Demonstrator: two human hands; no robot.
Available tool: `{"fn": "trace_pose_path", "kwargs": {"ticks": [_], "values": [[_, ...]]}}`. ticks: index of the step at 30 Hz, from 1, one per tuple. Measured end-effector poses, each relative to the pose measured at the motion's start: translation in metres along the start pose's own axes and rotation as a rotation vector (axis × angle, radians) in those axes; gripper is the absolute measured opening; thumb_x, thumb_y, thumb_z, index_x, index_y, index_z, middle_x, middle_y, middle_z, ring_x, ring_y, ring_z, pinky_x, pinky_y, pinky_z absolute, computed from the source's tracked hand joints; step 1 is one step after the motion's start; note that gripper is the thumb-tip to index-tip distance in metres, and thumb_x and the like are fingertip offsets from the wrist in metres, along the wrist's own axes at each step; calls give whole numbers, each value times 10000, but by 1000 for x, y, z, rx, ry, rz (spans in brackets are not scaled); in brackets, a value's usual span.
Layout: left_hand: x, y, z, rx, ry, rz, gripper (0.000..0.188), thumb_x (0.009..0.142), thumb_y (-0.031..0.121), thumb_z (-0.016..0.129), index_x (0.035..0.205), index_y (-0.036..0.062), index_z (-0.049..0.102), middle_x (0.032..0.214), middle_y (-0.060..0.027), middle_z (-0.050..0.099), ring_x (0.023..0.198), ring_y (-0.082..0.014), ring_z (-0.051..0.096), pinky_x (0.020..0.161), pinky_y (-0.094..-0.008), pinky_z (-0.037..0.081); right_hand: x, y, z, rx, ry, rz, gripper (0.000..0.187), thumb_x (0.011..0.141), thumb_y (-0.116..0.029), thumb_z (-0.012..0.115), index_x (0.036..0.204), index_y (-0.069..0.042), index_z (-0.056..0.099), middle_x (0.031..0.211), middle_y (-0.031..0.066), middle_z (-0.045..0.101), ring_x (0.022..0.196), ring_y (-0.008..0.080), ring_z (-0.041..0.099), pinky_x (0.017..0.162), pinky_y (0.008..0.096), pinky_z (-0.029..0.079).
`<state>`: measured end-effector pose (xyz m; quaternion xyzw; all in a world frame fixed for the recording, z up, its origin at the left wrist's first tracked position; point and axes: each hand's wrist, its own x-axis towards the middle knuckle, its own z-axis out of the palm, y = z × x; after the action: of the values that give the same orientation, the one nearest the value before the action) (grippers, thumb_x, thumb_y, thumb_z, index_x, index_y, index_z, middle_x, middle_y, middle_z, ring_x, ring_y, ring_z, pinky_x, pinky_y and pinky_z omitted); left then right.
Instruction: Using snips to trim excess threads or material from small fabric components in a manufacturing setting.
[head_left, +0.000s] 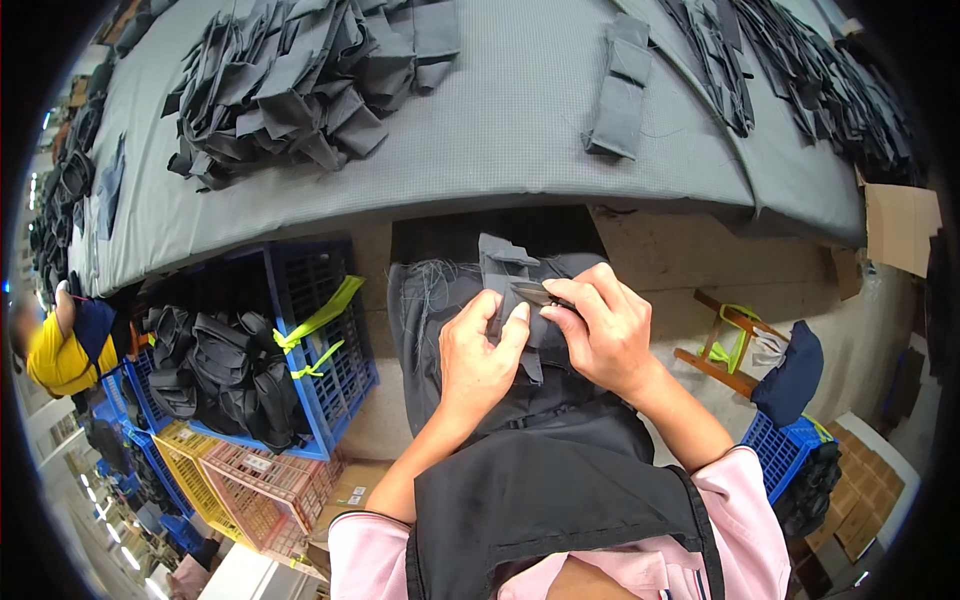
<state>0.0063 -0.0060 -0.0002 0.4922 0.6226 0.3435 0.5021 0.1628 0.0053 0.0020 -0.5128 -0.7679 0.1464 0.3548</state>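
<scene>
My left hand (pixel 478 352) is closed on a dark grey fabric strip (pixel 503 258), thumb and fingers pinching it above my lap. The strip's top end sticks up past my fingertips and its lower end hangs below them. In my right hand (pixel 608 332) is a pair of thread snips (pixel 533 292), its blades pointing left against the strip near my left thumb. The fingers hide most of the snips' body. Loose thread clippings (pixel 432 290) cling to the dark cloth (pixel 415 340) over my lap.
Ahead runs a grey-covered table (pixel 500 150), bearing a heap of grey fabric pieces (pixel 300 85), a lone strip (pixel 618 95) and more piles at right. Left is a blue crate (pixel 325 400) of black bags; right, a wooden stool (pixel 715 330). Another person (pixel 70 340) is far left.
</scene>
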Motion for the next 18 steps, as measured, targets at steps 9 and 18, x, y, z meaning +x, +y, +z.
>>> {"fn": "trace_pose_path", "kwargs": {"ticks": [9, 18], "values": [[-1, -4, -1, 25, 3, 12, 208, 807, 120, 625, 710, -4, 489, 599, -76, 484, 461, -117, 415, 440, -285, 340, 0, -2, 2, 60, -10, 70, 242, 675, -77, 727, 887, -39, 618, 707, 76, 529, 550, 222, 525, 473, 308, 417], [-1, -4, 0, 8, -24, 0, 208, 796, 103, 634, 705, -8, 484, 607, -69, 464, 479, -110, 404, 449, -281, 333, 0, -1, 4, -1, -16, 33, 222, 681, -60, 717, 882, -30, 629, 688, 79, 523, 537, 225, 510, 482, 294, 419]]}}
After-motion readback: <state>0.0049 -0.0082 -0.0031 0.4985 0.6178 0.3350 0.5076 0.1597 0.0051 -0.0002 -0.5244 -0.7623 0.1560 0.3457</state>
